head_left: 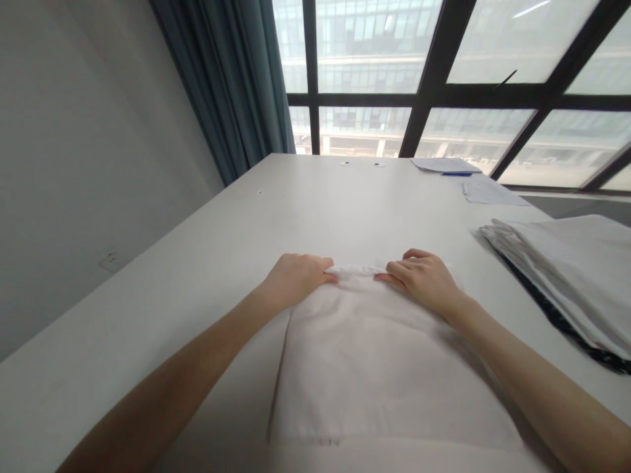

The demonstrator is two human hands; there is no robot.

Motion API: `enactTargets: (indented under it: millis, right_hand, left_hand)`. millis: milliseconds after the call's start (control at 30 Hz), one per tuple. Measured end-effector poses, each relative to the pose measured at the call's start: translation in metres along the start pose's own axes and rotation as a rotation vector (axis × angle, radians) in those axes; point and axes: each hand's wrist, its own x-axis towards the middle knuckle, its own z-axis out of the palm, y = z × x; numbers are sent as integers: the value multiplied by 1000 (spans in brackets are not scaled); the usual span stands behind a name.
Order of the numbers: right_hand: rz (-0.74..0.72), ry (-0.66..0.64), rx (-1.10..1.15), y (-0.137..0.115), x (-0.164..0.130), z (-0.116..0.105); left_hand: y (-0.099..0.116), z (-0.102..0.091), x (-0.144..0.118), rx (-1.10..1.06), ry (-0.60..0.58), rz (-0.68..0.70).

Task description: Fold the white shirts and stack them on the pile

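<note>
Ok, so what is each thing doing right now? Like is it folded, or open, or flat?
white cloth: lying flat on the table, far edge bunched up
left hand: pinching the cloth's far edge
right hand: pinching the cloth's far edge
stack of cloths: folded and piled at the right
curtain: pulled aside
papers: lying flat
blue pen: lying on the papers

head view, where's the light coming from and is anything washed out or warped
Head view: daylight enters through the large dark-framed window, so the glass looks hazy and overexposed; the white folded cloth nearly blends into the white table; frame bars splay from wide-angle distortion; soft shadows beneath both forearms.
</note>
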Motion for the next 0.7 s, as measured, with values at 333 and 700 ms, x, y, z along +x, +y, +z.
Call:
enactTargets:
  millis: [333,700]
  right_hand:
    - [-4,-10,73,-1,3,-4]
    - [157,-137,120,25,-7,-5]
  left_hand:
    - [13,11,4,-115,123,12]
    - [-7,17,11,-84,92,-73]
